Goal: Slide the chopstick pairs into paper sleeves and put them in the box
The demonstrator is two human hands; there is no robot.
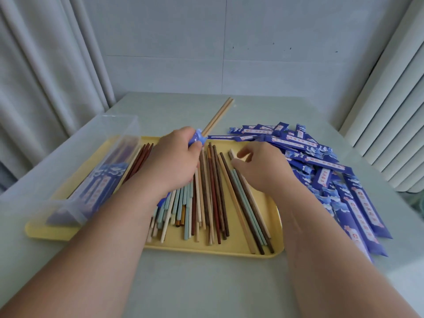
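Note:
My left hand (174, 157) grips a blue paper sleeve (197, 139) with a pale wooden chopstick pair (219, 115) sticking out of its far end, pointing away over the table. My right hand (261, 167) hovers with loosely spread fingers over loose chopsticks (213, 187) of several colours lying on a yellow tray (229, 247); its fingertips are close to the far ends of a few sticks, and I cannot tell whether it touches them. A clear plastic box (75, 171) on the tray's left end holds sleeved pairs.
A heap of blue patterned paper sleeves (325, 171) lies on the table right of the tray. White curtains hang at the left, a white ribbed panel stands at the right, and a wall closes off the back of the pale table.

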